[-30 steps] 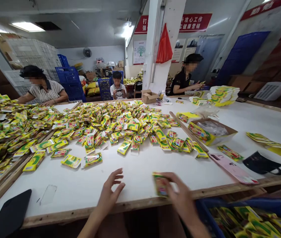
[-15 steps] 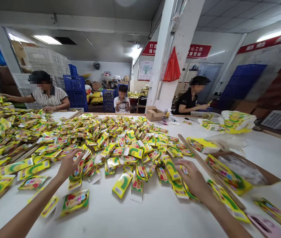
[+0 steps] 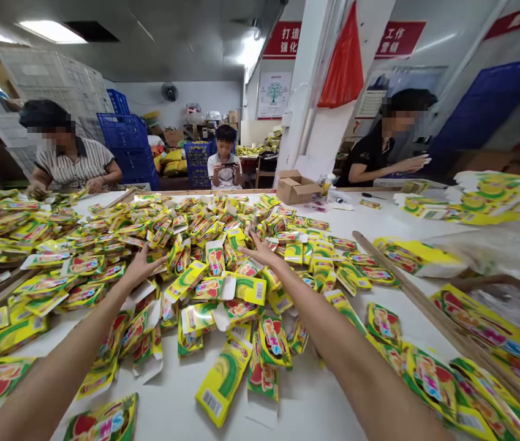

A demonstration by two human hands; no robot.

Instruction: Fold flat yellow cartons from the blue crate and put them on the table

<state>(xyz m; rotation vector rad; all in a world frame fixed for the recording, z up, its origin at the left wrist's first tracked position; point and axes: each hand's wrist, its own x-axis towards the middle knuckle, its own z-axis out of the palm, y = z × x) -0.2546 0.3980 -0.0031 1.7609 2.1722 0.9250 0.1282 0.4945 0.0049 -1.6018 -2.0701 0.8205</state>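
A wide heap of small yellow-and-green printed cartons (image 3: 247, 288) covers the white table (image 3: 186, 398); many have a white end flap standing out. My left hand (image 3: 143, 267) is over the left part of the heap, fingers spread, with nothing held. Farther right, my right hand (image 3: 264, 252) reaches into the heap's middle, its fingers stretched apart among the cartons. Whether either hand touches a carton, I cannot tell. Nearest me lies a single carton (image 3: 223, 381) with a barcode, and another carton (image 3: 102, 419) showing a watermelon print sits at lower left.
A wooden strip (image 3: 425, 306) divides the table on the right. Beyond it are a flattened yellow carton stack (image 3: 484, 199) and clear plastic. An open cardboard box (image 3: 297, 187) stands at the back edge. Three people (image 3: 73, 156) are across the table; blue crates (image 3: 124, 131) stand behind.
Both my hands have moved forward over the heap; the right one also went left, away from cartons by the strip. The view has tilted down and come closer.
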